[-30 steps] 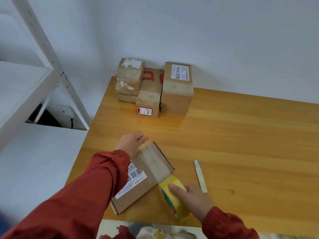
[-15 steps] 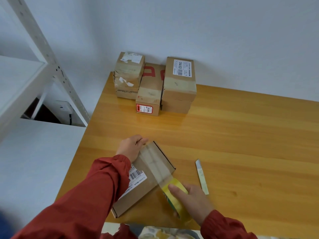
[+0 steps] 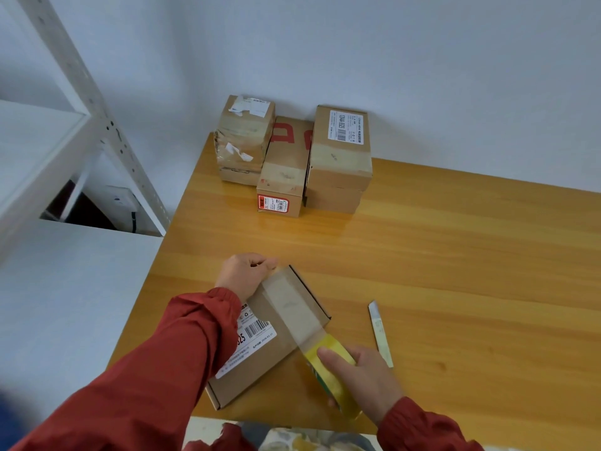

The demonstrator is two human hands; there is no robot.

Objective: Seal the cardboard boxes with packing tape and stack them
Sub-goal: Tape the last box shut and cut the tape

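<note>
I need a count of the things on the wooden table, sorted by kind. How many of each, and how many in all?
Brown cardboard boxes: 5 (flat box being taped, long red-marked box, upper right box, lower right box, taped left pile taken as 1; its layers are unclear)
Yellow roll of packing tape: 1
Pale slim cutter: 1
Total: 7

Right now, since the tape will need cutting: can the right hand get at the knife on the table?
Probably yes. The knife lies on bare table just beside the right hand, nothing between them. But that hand grips the tape roll, so it must probably set that down first.
</note>
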